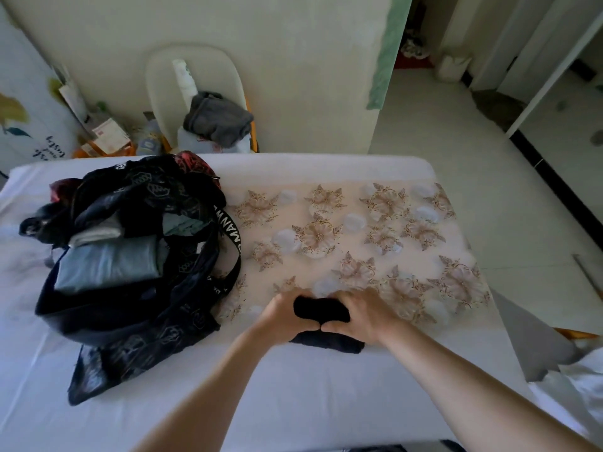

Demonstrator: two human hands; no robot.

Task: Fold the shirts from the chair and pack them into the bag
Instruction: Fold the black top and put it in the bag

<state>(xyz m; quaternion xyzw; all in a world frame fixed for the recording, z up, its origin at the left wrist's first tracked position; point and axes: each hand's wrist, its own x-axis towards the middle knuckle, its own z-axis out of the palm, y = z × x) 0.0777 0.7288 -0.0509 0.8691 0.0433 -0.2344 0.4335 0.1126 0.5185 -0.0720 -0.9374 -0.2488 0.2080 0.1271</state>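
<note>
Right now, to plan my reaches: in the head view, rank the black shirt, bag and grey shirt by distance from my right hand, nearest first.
1. Black shirt, in the right hand.
2. Bag, at left.
3. Grey shirt, far back on the chair.

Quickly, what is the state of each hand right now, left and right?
Left hand: closed, holding the black shirt.
Right hand: closed, holding the same black shirt.
</note>
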